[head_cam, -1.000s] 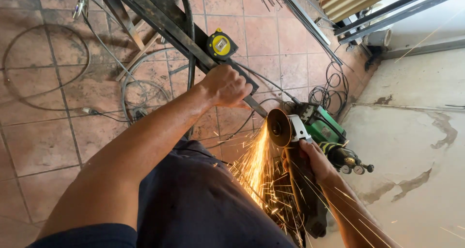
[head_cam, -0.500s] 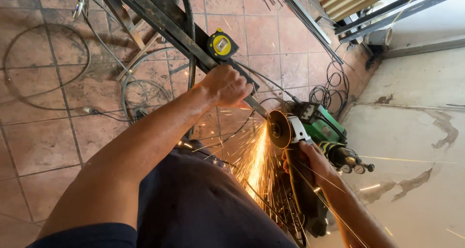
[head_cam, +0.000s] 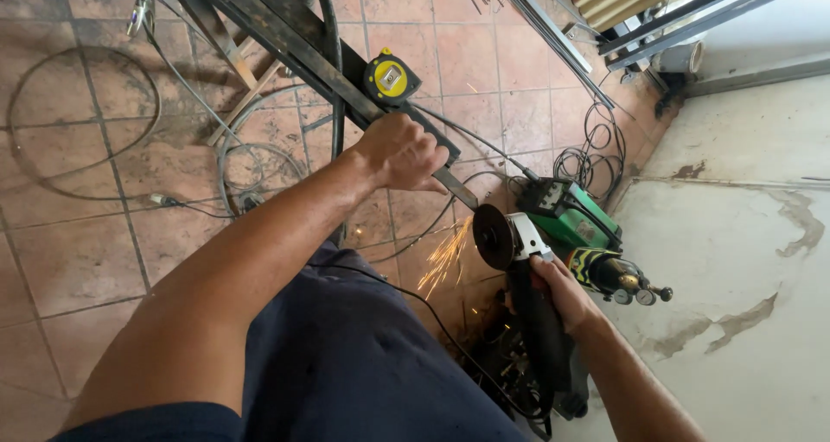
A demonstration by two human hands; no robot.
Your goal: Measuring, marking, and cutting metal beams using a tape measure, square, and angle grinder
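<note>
Gripping a dark flat steel bar [head_cam: 346, 70], the left hand [head_cam: 402, 152] sits just right of frame centre, fingers curled shut over the bar's top edge, knuckles toward 3 o'clock. Left forearm runs straight from 7 o'clock up to the wrist, elbow extended. Bar slants from 11 o'clock down to its cut end at centre, just past the hand. Right hand [head_cam: 558, 291] at 4 o'clock is wrapped closed around the black body of an angle grinder [head_cam: 519, 260], wrist bent, forearm entering from 5 o'clock. Grinder disc faces the bar end, close below it; contact unclear. Small sparks [head_cam: 445, 256] fall left of the disc. Yellow tape measure [head_cam: 391, 77] rests on the bar at 12 o'clock. Green machine [head_cam: 571, 213] sits at 3 o'clock, black cables [head_cam: 596, 148] coiled beside it on red floor tiles [head_cam: 78, 252].
</note>
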